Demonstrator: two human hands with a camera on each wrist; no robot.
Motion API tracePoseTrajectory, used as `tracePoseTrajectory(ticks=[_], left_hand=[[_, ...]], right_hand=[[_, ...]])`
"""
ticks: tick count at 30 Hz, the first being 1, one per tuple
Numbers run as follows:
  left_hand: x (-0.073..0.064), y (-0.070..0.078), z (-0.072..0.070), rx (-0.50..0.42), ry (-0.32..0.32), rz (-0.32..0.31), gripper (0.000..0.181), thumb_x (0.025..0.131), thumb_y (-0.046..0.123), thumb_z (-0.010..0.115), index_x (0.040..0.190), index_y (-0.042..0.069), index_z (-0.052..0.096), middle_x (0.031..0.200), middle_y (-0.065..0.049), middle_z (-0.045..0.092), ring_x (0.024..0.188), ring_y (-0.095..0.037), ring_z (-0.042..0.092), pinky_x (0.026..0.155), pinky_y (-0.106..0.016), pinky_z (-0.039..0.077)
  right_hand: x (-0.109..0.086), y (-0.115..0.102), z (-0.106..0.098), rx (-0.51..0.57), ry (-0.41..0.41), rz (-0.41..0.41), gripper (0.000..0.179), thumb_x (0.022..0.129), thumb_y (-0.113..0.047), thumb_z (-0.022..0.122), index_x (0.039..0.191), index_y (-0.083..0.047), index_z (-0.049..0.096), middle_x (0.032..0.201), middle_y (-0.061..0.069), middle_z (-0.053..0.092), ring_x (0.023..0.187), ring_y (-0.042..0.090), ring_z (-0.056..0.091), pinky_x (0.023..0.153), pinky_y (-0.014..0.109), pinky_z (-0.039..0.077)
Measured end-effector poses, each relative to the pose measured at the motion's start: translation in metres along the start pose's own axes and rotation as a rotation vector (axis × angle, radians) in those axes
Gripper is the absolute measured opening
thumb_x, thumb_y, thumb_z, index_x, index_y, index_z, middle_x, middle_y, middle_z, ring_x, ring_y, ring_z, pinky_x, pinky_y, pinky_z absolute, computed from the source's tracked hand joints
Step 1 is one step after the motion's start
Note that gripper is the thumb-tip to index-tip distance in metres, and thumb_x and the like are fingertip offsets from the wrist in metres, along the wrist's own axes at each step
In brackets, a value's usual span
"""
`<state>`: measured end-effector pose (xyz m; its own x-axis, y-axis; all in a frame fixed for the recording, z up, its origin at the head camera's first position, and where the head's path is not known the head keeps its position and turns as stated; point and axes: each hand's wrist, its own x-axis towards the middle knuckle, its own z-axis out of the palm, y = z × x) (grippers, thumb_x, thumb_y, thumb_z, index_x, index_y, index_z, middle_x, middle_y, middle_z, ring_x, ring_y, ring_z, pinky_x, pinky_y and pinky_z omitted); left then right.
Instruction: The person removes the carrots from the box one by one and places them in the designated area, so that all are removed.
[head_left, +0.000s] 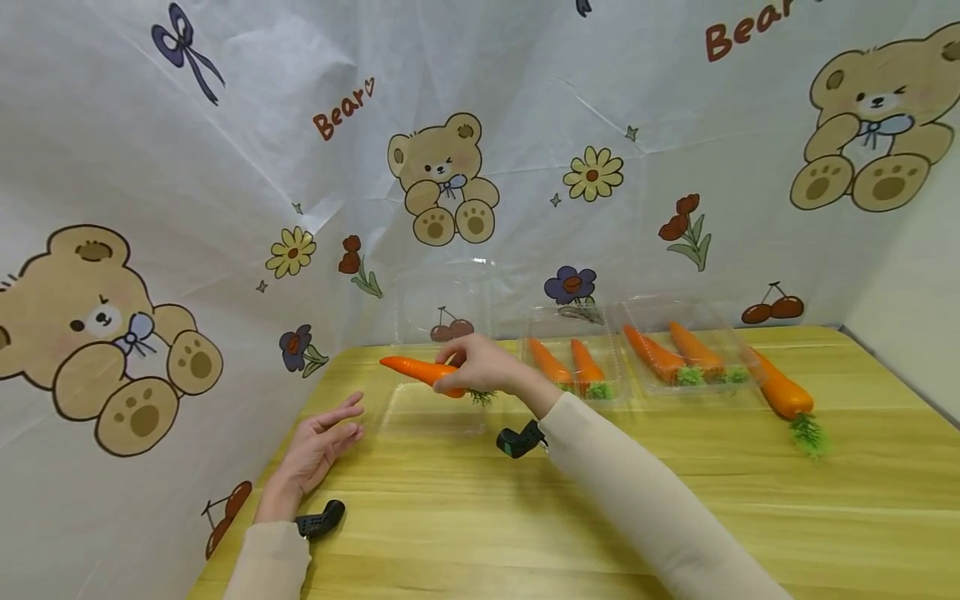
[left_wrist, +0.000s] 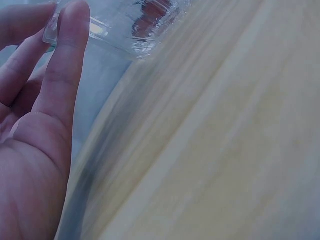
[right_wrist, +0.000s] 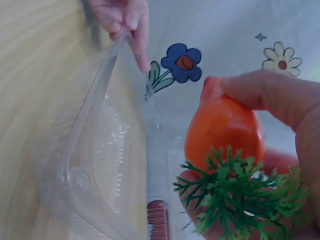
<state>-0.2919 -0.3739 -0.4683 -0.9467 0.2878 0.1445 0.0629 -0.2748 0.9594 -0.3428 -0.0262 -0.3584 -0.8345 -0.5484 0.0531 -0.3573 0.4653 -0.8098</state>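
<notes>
In the head view my right hand [head_left: 480, 367] pinches an orange toy carrot [head_left: 412, 368] by its thick end, above a clear plastic box [head_left: 435, 421] with its lid raised at the back. The carrot's tip points left, and its green leaves [right_wrist: 240, 195] hang toward the right wrist camera. My left hand [head_left: 322, 446] is just left of this box, fingers loosely extended. From the left wrist, the left hand's thumb and fingers [left_wrist: 70, 65] overlap the box's clear edge [left_wrist: 100, 30]. The box [right_wrist: 80, 175] shows no carrot inside in the right wrist view.
Right of the hands, two more clear boxes hold toy carrots: one box [head_left: 562, 400] in the middle, another [head_left: 652, 387] further right. A loose carrot [head_left: 786, 392] lies at the far right on the wooden table [head_left: 465, 533]. A bear-print sheet [head_left: 525, 92] hangs behind.
</notes>
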Motion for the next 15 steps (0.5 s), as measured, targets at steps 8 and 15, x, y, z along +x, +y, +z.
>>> tracePoseTrajectory(ticks=[8,15], left_hand=[[-0.002,-0.002,0.0,-0.024,-0.016,0.007,0.036,0.1,-0.016,0.048,0.135,-0.014,0.059,0.152,0.007,0.053,0.107,-0.013,0.073,0.094,-0.026,0.06],[-0.001,-0.002,0.0,-0.017,-0.016,0.01,0.037,0.1,-0.014,0.051,0.136,-0.016,0.056,0.153,0.005,0.051,0.104,-0.013,0.073,0.094,-0.026,0.06]], right_hand=[[-0.02,-0.004,-0.006,0.057,0.077,0.061,0.039,0.084,-0.023,0.084,0.118,-0.01,0.072,0.104,0.01,0.071,0.082,0.02,0.07,0.068,0.03,0.062],[-0.039,0.0,-0.016,0.0,0.167,0.109,0.041,0.083,-0.03,0.084,0.119,-0.014,0.072,0.105,0.007,0.072,0.083,0.019,0.069,0.066,0.029,0.059]])
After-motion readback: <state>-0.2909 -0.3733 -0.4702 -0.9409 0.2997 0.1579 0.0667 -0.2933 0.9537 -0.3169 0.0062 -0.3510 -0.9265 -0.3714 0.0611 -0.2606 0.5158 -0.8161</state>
